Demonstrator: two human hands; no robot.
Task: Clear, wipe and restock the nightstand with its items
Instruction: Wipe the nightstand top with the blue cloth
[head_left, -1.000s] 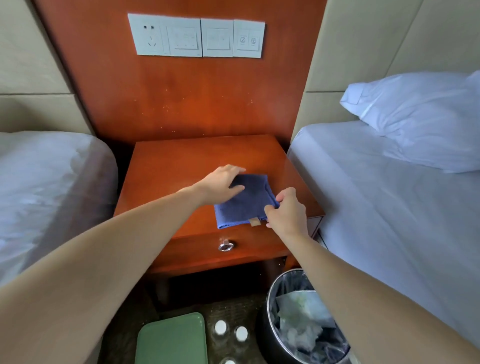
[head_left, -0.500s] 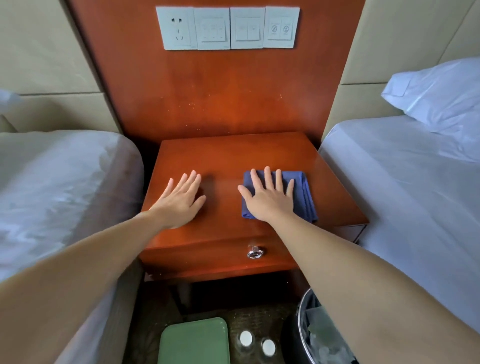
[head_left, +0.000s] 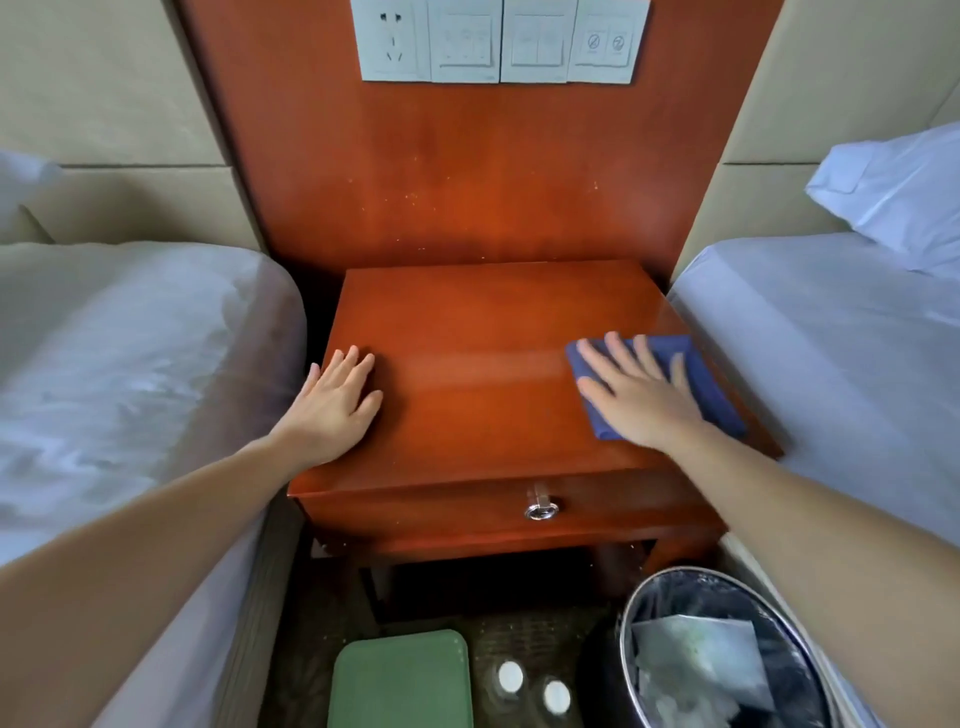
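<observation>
Now, the wiping step. Right hand (head_left: 641, 400) lies flat on the blue cloth (head_left: 714, 382), fingers straight and spread, pressing it down rather than pinching it. The cloth sits at the right edge of the nightstand (head_left: 467, 358) top, its long side running roughly front to back. Left hand (head_left: 337, 402) rests flat and empty near the left edge. Bare wood lies between the two hands, so the next stroke likely runs leftward from the cloth. Green tray (head_left: 400, 680) and two capped bottles (head_left: 511, 675) wait on the floor below; restocking is not yet begun.
</observation>
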